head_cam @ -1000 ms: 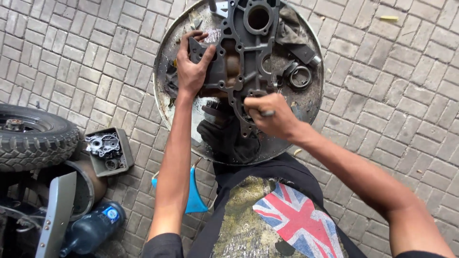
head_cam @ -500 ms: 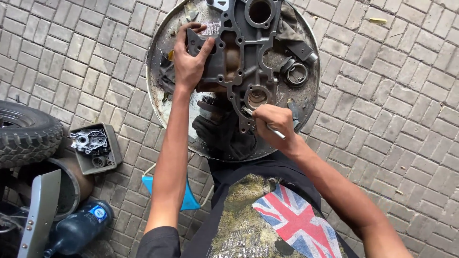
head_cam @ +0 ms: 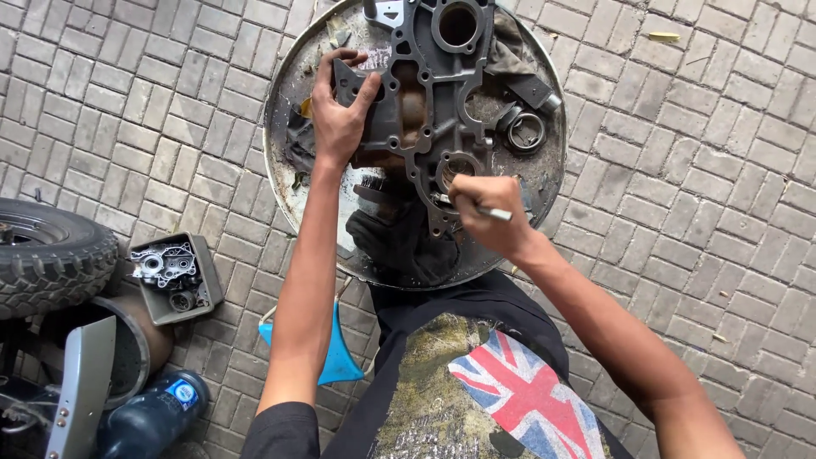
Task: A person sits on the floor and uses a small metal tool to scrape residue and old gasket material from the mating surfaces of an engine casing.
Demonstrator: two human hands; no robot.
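Note:
A dark grey cast engine cover (head_cam: 433, 81) with round openings lies in a wide, dirty round metal pan (head_cam: 552, 161) on the brick paving. My left hand (head_cam: 340, 115) grips the cover's left edge, thumb on top. My right hand (head_cam: 486, 212) is closed around a thin metal tool (head_cam: 493, 213), its tip against the cover's lower end beside a round hole. A dark rag (head_cam: 399, 242) lies in the pan under my right hand.
A metal ring part (head_cam: 525, 130) rests in the pan at right. Left on the paving are a knobby tyre (head_cam: 51, 255), a small grey tray (head_cam: 208, 285) of engine parts, a round container (head_cam: 140, 344), a dark bottle (head_cam: 149, 416) and a blue plastic piece (head_cam: 336, 361).
My right hand has shifted along the cover's lower end, first down and right, now back up a little. My left hand keeps its hold. The view has shifted slightly.

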